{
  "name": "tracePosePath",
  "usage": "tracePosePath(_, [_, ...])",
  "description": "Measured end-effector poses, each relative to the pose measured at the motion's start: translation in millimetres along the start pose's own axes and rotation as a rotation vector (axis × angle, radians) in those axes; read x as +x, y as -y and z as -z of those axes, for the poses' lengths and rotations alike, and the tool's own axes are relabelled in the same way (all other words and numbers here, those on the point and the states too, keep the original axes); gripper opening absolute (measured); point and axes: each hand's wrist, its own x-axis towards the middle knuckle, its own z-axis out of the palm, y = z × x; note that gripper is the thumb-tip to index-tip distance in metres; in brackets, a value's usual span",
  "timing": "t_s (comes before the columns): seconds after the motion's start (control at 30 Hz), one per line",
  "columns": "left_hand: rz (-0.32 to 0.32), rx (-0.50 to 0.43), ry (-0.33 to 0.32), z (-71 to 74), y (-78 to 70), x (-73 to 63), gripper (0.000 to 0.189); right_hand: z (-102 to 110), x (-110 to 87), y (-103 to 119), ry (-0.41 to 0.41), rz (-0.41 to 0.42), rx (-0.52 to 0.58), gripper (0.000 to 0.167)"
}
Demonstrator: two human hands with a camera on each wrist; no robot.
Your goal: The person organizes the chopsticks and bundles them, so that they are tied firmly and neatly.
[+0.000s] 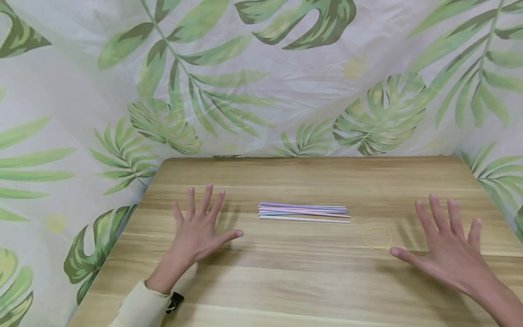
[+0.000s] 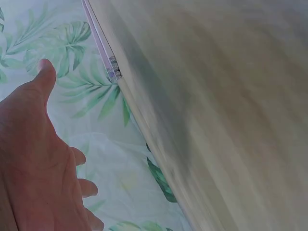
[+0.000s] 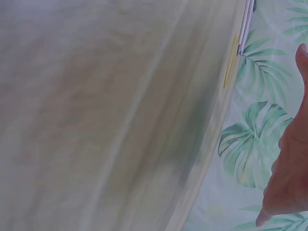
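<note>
Several thin pastel sticks (image 1: 302, 211), in purple, pink, blue and white, lie side by side across the middle of the table. One pale stick (image 1: 304, 219) is slightly apart at the front. To their right is a thin yellow rubber band (image 1: 377, 248), laid in an oval loop. My left hand (image 1: 198, 234) is spread above the table, left of the sticks, and touches none of them. My right hand (image 1: 453, 254) is also spread, its thumb near the band but apart from it. The wrist views show stick ends (image 2: 113, 70) and the band (image 3: 231, 60) at a low angle.
The wooden table (image 1: 265, 281) has its far edge against a leaf-patterned cloth (image 1: 302, 86), which also hangs at both sides. A pale sleeve (image 1: 143, 306) covers my left forearm, with a black strap (image 1: 175, 302) at the wrist.
</note>
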Motion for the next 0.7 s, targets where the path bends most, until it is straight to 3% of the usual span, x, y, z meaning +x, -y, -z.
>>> tracePosePath(0.37, [-0.042, -0.039, 0.002, -5.3, -27.2, 20.2, 0.117, -0.1, 26.2, 23.4, 0.017, 0.031, 0.061, 0.127])
tracePosePath(0.7, [-0.059, -0.062, 0.005, -4.4, -42.9, 36.5, 0.118, -4.6, 47.8, 46.0, 0.037, 0.082, 0.107, 0.128])
